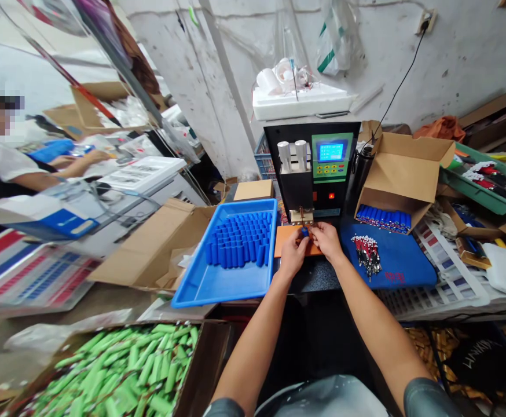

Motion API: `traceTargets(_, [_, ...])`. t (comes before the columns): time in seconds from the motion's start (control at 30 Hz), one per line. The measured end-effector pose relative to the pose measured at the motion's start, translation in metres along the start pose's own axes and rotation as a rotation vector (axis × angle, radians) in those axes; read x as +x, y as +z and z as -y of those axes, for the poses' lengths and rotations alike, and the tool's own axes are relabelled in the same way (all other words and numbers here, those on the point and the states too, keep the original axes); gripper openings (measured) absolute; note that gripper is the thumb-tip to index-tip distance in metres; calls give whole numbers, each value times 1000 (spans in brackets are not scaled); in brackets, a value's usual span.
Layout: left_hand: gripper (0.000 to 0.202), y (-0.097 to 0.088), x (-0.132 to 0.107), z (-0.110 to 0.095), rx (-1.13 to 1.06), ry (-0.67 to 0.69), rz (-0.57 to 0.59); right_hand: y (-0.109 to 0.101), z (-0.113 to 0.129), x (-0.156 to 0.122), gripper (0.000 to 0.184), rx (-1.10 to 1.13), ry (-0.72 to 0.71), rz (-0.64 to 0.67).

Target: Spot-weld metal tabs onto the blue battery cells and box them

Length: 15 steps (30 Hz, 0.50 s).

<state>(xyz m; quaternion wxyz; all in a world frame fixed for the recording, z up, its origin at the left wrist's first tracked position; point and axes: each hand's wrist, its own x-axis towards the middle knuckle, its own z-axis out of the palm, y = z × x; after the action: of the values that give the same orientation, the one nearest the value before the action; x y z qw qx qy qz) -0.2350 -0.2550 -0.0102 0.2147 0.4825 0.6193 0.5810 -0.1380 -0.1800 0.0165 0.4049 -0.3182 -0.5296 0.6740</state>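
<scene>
In front of me stands a black spot welder (274, 156) with a lit display (331, 152). Under its electrodes (301, 215), my left hand (292, 250) pinches a small blue battery cell (305, 231), above an orange plate (283, 243). My right hand (326, 238) is closed at the cell's right side; whatever its fingertips hold is too small to make out. To the left, a blue tray (192, 294) carries many upright blue cells (239, 240). On a blue mat (409, 263) at the right lies a bunch of short red and black leads (367, 255) with white ends.
An open cardboard box (403, 168) with more blue cells stands right of the welder. Green-wrapped cells (135, 365) fill a box at the lower left. A green bin (487, 188) sits far right. Another person (14, 156) works at a bench on the left.
</scene>
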Motion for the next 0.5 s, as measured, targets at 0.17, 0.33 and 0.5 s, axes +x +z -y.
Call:
traceTargets(0.17, [28,-2,2,0,-83,-14,23,-1,2,2,32,-47,2,-5])
traceTargets(0.33, [21,-4,3,2,-101,-5,15,-6,8,0,29,24,27,-47])
traceTargets(0.5, [20,-4,2,-2,-96,7,2,-10,4,-2,29,83,33,-70])
